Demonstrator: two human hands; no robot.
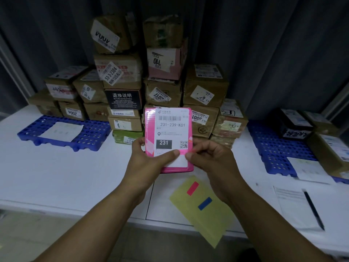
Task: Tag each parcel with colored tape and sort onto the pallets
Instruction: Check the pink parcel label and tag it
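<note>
I hold a flat pink parcel (168,129) upright over the white table, its white label reading 231-239-K01. My left hand (151,156) grips its lower left edge, thumb across the label. My right hand (205,156) pinches at the lower right edge; a sliver of red shows at its fingertips. A yellow backing sheet (211,220) lies below, carrying a red tape strip (192,188) and a blue tape strip (205,203). One blue pallet (90,133) with a paper on it sits left. Another blue pallet (272,148) sits right.
A tall stack of cardboard parcels (162,91) stands at the back of the table (56,171). Dark and brown boxes (321,137) rest on the right pallet. A paper sheet with a black pen (313,210) lies at the front right. Grey curtain behind.
</note>
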